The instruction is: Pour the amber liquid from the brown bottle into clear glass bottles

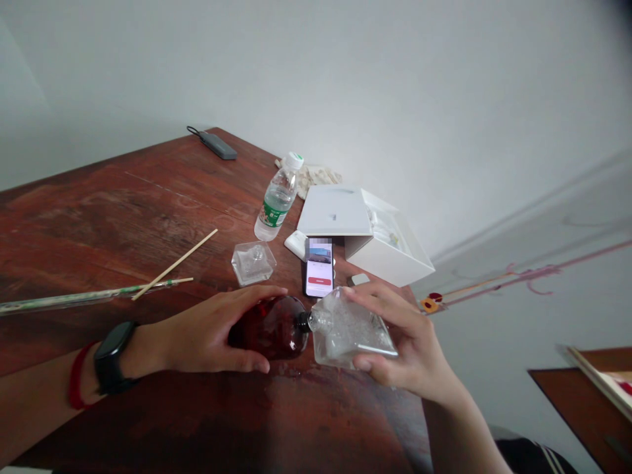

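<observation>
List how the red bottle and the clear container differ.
The red bottle is deep red; the clear container is colourless. The red bottle is rounded, while the clear container has flat, angular sides. The left hand holds the red bottle, the right hand the clear container. Both look shiny.

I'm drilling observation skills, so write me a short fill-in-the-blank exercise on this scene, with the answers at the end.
1. The left hand holds the dark red bottle, and the clear vessel is in the ____ hand.
2. The black watch sits beside a wristband coloured ____.
3. The label on the water bottle is mostly ____.
Missing words: right; red; green.
</observation>
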A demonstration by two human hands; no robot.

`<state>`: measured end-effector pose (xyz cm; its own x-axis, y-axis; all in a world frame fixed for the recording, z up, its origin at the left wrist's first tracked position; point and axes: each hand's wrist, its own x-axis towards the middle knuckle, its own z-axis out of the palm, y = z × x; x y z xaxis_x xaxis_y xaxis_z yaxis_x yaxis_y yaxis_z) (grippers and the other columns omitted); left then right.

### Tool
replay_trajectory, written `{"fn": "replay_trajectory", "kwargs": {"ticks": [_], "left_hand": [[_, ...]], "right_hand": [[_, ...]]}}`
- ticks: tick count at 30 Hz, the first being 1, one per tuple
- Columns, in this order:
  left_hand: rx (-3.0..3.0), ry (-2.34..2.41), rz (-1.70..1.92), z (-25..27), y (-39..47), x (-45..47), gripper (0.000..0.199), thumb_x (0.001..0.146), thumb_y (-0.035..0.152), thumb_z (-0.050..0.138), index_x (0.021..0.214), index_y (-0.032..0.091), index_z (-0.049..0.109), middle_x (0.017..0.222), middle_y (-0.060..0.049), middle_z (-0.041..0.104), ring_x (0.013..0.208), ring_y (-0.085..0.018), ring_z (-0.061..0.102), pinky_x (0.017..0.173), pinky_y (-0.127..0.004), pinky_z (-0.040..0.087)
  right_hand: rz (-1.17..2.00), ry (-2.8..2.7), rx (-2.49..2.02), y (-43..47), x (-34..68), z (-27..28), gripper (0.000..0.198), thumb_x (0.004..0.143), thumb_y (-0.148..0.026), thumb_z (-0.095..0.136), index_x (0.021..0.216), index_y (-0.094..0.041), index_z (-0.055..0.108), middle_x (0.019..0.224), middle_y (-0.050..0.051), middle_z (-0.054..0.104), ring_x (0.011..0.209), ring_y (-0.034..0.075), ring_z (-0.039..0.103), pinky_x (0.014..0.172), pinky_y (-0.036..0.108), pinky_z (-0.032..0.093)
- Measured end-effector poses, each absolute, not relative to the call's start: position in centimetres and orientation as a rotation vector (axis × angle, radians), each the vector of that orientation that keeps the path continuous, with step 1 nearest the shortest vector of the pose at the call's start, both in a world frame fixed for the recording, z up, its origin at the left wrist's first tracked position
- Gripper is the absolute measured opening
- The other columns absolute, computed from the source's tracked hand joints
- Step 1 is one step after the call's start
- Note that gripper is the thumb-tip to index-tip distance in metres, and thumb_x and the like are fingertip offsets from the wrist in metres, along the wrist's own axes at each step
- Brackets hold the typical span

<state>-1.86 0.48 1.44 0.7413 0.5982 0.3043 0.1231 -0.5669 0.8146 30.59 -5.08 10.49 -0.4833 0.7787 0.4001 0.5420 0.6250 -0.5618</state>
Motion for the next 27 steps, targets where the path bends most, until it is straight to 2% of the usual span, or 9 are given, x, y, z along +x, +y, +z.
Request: {"fn": "replay_trajectory", "kwargs": {"ticks": [27], "left_hand": [[2.095,0.538,0.732,1.38,0.45,-1.72,0.089,0.094,0.066,0.079,0.164,0.028,0.040,0.156,-0.014,0.065,0.135,-0.037,0.069,0.118,-0.049,0.052]], "right_hand": [[0.411,-2.226,-1.037,-5.22,30.42,10.71,0.066,0.092,-0.058,0.081,0.154,-0.041,0.065,0.124,0.007,0.077,0.109,0.033,0.076,0.088,0.048,0.062]]}}
